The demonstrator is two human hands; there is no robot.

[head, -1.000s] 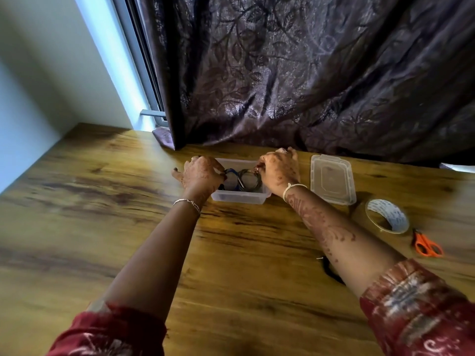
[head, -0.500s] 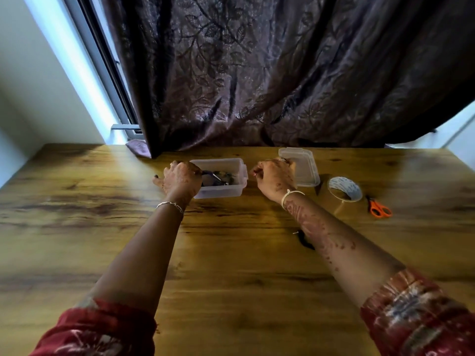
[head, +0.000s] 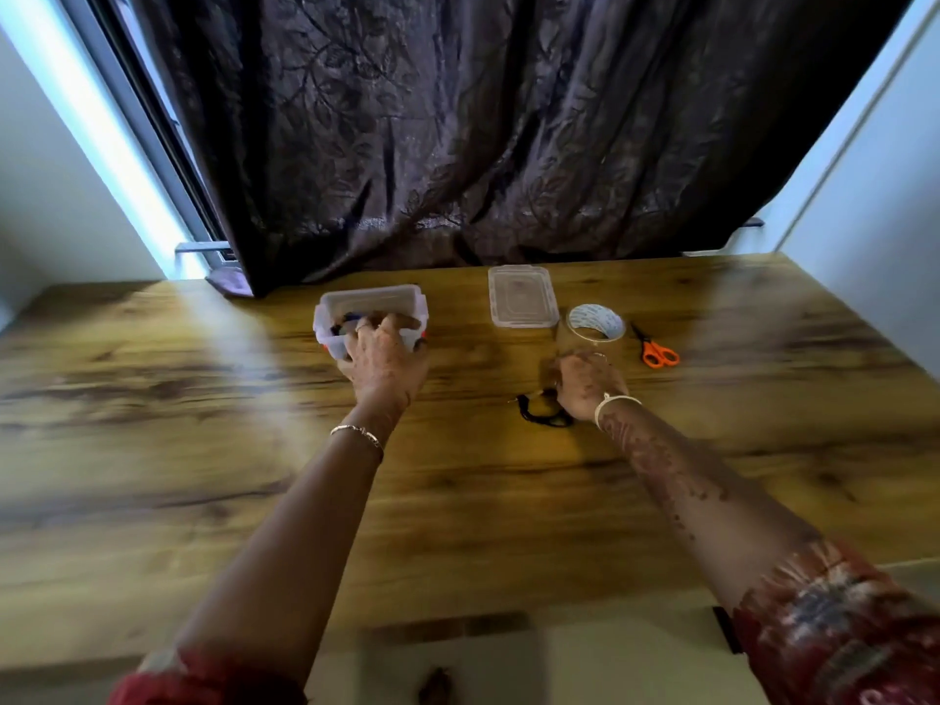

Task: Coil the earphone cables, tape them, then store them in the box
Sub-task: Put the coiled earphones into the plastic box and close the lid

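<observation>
Black earphone cable [head: 543,415] lies loosely looped, plug sticking out.

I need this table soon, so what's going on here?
A person is packing away earphone cables. The left hand grips the near wall of the clear box, which has dark cables inside. The right hand is at a black cable lying loose on the table; blur hides whether it holds it. The lid, tape roll and orange scissors lie to the right, so the box is not yet closed.
</observation>
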